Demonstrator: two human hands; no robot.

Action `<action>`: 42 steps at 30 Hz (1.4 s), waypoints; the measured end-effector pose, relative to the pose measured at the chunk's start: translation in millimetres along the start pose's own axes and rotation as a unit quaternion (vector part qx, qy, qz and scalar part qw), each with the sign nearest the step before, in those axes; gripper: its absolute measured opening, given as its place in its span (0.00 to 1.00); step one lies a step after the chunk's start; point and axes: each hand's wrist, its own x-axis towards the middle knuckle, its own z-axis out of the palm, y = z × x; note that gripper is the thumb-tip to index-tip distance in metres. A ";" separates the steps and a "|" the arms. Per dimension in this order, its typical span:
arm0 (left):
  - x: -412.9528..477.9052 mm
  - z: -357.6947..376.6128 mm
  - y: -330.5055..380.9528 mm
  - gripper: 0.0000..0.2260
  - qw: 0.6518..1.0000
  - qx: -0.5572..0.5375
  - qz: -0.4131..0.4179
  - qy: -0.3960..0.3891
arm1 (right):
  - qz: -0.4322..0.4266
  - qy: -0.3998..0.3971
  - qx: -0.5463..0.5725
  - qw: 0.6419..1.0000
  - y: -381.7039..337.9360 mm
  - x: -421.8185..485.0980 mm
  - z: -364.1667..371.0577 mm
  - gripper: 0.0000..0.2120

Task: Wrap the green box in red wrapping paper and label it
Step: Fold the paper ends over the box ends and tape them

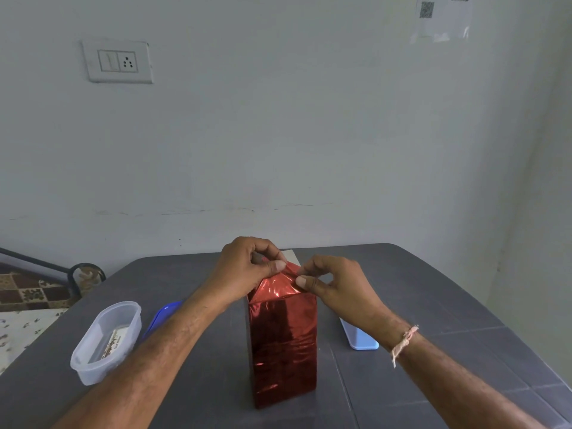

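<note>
- The left hand [247, 267] had a narrow grip: thumb and forefinger pinched the peak of the red wrapping paper [278, 287], and the other fingers were curled.
- The right hand [335, 289] had the same narrow grip, its thumb and forefinger pinching the paper's right edge, just beside the left hand's fingertips.
- Between the two grips the shiny paper rose into a folded, tent-shaped flap.
- Under that flap stood the wrapped box [283, 360], tall and upright on the bench [433, 305], near its middle, with red paper covering every side in view.
- A pale thread band [404, 342] circled the right wrist.
- A pale card [293, 257] showed just behind the hands, mostly hidden.
- Left of the box, beyond the left forearm, lay a blue lid [162, 315], partly covered by that arm.
- Further left sat a clear plastic tub [93, 363] with a printed item inside, too blurred to read.
- Right of the box, behind the right wrist, sat a pale blue tub [360, 340].
- Beyond the bench's left edge lay a patterned cloth [24, 292].
- On the pale wall behind were a switch plate [117, 61] at upper left and a sheet with a square code [439, 20] at upper right.
</note>
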 end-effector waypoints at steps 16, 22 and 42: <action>9.5 -2.5 -11.5 0.09 0.993 -0.104 -0.036 -0.030 | 0.066 0.009 -0.008 0.998 -12.0 11.7 3.4 0.04; 4.5 2.9 -17.4 0.12 0.983 -0.172 -0.070 0.009 | 0.091 -0.029 0.026 0.995 -14.8 19.7 2.4 0.08; -16.6 7.9 -43.3 0.47 0.931 -0.282 -0.227 -0.036 | 0.137 -0.049 0.104 0.984 -1.7 26.5 12.7 0.08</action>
